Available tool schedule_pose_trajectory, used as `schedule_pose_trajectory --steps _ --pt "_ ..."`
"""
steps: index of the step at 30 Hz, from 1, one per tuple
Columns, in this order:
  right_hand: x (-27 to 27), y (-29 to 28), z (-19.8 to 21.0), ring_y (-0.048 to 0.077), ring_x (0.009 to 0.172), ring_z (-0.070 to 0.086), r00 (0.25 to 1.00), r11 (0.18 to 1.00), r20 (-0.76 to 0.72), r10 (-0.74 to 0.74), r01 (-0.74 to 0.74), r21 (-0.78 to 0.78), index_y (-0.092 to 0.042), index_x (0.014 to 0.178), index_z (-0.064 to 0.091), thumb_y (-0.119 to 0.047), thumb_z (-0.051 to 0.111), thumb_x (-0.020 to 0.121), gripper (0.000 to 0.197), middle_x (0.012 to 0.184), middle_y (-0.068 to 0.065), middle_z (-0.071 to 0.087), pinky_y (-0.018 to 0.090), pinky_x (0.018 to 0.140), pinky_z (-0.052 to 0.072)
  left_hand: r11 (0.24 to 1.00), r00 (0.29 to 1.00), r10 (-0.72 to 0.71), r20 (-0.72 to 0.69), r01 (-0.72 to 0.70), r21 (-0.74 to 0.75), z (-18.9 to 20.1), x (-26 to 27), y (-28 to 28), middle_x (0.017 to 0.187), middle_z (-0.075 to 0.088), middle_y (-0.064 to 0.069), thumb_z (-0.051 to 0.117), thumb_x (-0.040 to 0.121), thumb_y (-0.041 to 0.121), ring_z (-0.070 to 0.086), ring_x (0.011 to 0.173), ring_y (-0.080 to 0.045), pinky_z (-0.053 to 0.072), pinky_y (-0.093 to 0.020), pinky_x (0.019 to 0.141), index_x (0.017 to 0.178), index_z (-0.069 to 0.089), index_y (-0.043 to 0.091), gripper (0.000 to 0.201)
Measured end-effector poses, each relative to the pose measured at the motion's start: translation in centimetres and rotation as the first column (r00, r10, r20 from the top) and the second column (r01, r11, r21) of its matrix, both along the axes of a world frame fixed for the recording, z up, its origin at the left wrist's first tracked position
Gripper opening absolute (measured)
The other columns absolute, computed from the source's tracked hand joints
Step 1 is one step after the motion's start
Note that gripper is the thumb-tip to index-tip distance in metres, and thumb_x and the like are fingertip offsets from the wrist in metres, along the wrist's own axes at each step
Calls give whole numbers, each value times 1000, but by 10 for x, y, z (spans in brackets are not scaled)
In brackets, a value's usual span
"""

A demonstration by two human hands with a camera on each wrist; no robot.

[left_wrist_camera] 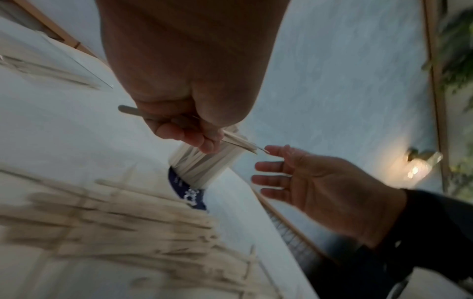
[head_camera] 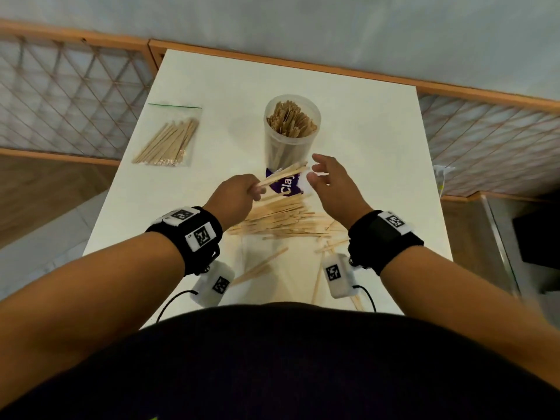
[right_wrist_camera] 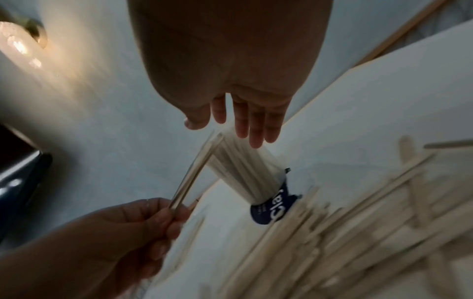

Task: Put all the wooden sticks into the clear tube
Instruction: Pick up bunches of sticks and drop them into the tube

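Note:
A clear tube [head_camera: 291,131] with a purple label stands upright mid-table, packed with wooden sticks [head_camera: 291,119]. My left hand [head_camera: 239,192] pinches a small bundle of sticks [head_camera: 283,174] that points right, in front of the tube's lower part. The same bundle [right_wrist_camera: 194,172] shows in the right wrist view. My right hand [head_camera: 328,180] hovers open just right of the bundle's tips, fingers spread, holding nothing. A loose pile of sticks [head_camera: 288,219] lies on the table below both hands; it appears blurred as the pile [left_wrist_camera: 115,222] in the left wrist view.
A clear zip bag of sticks [head_camera: 169,140] lies at the table's left. A few stray sticks [head_camera: 260,268] lie near the front edge of the white table [head_camera: 378,147]. Latticed railings flank the table on both sides.

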State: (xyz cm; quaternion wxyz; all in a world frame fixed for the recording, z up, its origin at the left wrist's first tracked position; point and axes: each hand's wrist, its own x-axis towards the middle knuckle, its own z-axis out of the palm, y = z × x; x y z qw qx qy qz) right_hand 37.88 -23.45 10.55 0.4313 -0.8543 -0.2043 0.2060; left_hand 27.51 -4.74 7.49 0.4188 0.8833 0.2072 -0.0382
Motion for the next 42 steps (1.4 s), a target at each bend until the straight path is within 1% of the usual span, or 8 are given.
schedule_pose_trajectory --steps 4,8,15,18,22,30,36,42 --pt "-8 18 21 24 107 62 943 939 -333 -1 115 324 -24 146 25 -19 42 102 48 123 1 53 31 87 53 968 999 13 32 -5 -253 28 4 -16 82 58 7 40 99 13 47 68 -11 39 -14 53 104 61 8 22" --pt "-4 29 50 32 102 64 931 839 -364 -8 204 504 -11 125 39 -22 34 104 24 113 13 60 48 93 52 947 994 -95 58 108 -304 45 4 -28 80 55 8 37 101 18 46 68 -10 37 -11 55 105 56 17 19" --pt "-22 47 89 22 66 58 821 686 -569 45 389 615 -16 101 49 -21 29 105 21 73 6 54 36 67 51 878 989 -80 126 129 -461 81 0 -42 66 50 5 26 102 46 40 53 -8 34 -19 51 85 55 19 43" --pt "-26 54 97 13 51 39 874 694 -485 -23 363 621 -16 100 49 -21 31 105 19 63 2 42 27 55 40 752 996 47 81 18 -659 93 5 -50 61 53 1 15 95 63 41 49 -11 35 -22 49 79 54 15 64" --pt "-20 57 122 12 44 31 963 704 -258 -75 234 671 -14 107 49 -24 32 104 19 59 1 36 26 47 31 576 980 191 49 -71 -814 92 12 -49 79 62 -8 13 93 64 57 66 -19 46 -29 61 102 55 10 70" --pt "-19 55 144 21 53 52 999 749 -7 -38 33 662 -23 123 39 -8 29 102 27 67 4 48 38 63 52 320 937 241 -252 -322 -891 92 6 -47 78 67 -17 18 103 43 69 57 -19 56 -24 48 95 58 -2 61" --pt "-24 57 116 23 60 58 996 824 73 -58 7 566 -22 112 40 -3 26 101 26 70 5 49 34 69 54 335 929 252 -272 -347 -876 104 11 -43 58 62 -5 26 101 21 54 43 -11 48 -18 42 81 57 5 40" --pt "-15 48 111 10 68 54 963 925 265 -56 -50 377 -21 88 40 -6 33 101 21 72 2 57 9 65 41 584 981 165 -105 -183 -791 102 6 -40 67 56 0 29 103 40 47 52 -10 36 -17 40 79 58 12 47"
